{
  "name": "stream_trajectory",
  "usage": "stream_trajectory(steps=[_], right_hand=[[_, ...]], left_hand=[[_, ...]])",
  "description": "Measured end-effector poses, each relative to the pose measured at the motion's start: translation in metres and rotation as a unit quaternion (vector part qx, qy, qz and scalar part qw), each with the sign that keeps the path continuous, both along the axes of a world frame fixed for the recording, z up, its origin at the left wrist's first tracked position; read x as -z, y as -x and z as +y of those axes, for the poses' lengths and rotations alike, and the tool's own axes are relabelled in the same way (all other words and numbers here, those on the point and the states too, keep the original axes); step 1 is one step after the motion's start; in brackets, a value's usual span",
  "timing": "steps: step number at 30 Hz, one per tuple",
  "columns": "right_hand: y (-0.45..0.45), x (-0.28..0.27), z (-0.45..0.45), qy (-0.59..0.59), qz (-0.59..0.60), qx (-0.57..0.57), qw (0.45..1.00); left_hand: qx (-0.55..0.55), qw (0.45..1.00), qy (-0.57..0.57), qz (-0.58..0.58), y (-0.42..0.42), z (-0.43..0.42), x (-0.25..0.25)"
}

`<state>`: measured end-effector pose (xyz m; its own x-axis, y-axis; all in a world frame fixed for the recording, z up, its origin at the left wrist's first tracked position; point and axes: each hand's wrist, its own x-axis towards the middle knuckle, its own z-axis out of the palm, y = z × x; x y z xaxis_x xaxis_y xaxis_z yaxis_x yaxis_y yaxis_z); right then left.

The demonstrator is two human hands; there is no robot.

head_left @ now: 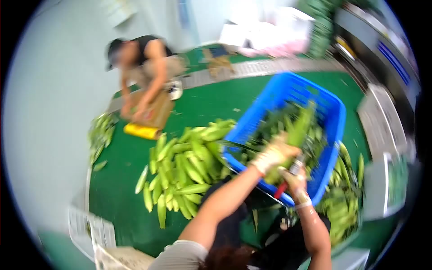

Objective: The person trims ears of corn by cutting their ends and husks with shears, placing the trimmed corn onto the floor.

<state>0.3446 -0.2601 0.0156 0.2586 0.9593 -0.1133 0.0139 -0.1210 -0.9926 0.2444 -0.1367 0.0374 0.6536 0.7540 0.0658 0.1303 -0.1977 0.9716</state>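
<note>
My left hand (274,154), in a pale glove, is closed round the lower part of a green corn ear (302,126) over the blue basket (333,105). Close beside it, at the basket's near side, my right hand (294,179) grips a red-handled tool (281,190) with a metal end. Loose green leaves and husks (261,131) lie in the basket. Left of the basket, a large pile of corn ears (180,166) rests on the green floor. More corn (343,207) lies at the right, beyond my right arm.
A crouching person (150,58) handles a cardboard box (158,110) beside a yellow roll (141,131). Some corn (101,132) lies by the left wall. White crates (84,227) stand lower left; a grey crate (382,119) and machinery (382,49) are at the right.
</note>
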Motion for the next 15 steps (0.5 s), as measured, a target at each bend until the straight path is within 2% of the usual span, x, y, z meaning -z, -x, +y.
stream_trajectory(steps=[1,2,3,4,5,7,8,9,11,13,15], right_hand=[[0.0,-0.011,-0.003,0.037,-0.128,0.026,0.991],[-0.008,-0.024,-0.006,0.074,-0.176,-0.026,0.981],[-0.016,-0.041,-0.01,0.091,-0.207,-0.071,0.972],[-0.025,-0.041,-0.012,0.089,-0.222,-0.098,0.966],[-0.031,-0.044,-0.013,0.083,-0.229,-0.131,0.961],[-0.033,-0.04,-0.014,0.114,-0.24,-0.15,0.952],[-0.037,-0.024,-0.012,0.073,-0.231,-0.141,0.96],[-0.042,-0.027,-0.007,0.095,-0.202,-0.183,0.957],[-0.044,-0.036,-0.004,0.114,-0.137,-0.187,0.966],[-0.049,-0.029,0.001,0.024,-0.108,-0.19,0.976],[-0.064,-0.036,0.001,0.048,-0.196,-0.273,0.94]], left_hand=[[-0.048,0.998,0.018,-0.036,0.014,-0.012,-0.027],[-0.002,0.997,0.049,-0.063,0.023,-0.003,-0.03],[-0.016,0.999,0.026,-0.044,0.03,0.007,-0.019],[-0.026,0.999,0.034,-0.019,0.037,0.004,-0.03],[-0.047,0.998,0.038,0.008,0.047,0.0,-0.041],[-0.06,0.994,-0.042,0.079,0.063,0.0,-0.033],[-0.029,0.993,-0.059,0.099,0.067,0.005,-0.019],[-0.002,0.996,-0.007,0.094,0.071,0.011,-0.005],[0.005,0.991,0.063,0.119,0.07,-0.013,-0.038],[0.034,0.989,0.072,0.126,0.077,-0.01,-0.026],[0.073,0.986,0.085,0.126,0.075,-0.008,-0.02]])
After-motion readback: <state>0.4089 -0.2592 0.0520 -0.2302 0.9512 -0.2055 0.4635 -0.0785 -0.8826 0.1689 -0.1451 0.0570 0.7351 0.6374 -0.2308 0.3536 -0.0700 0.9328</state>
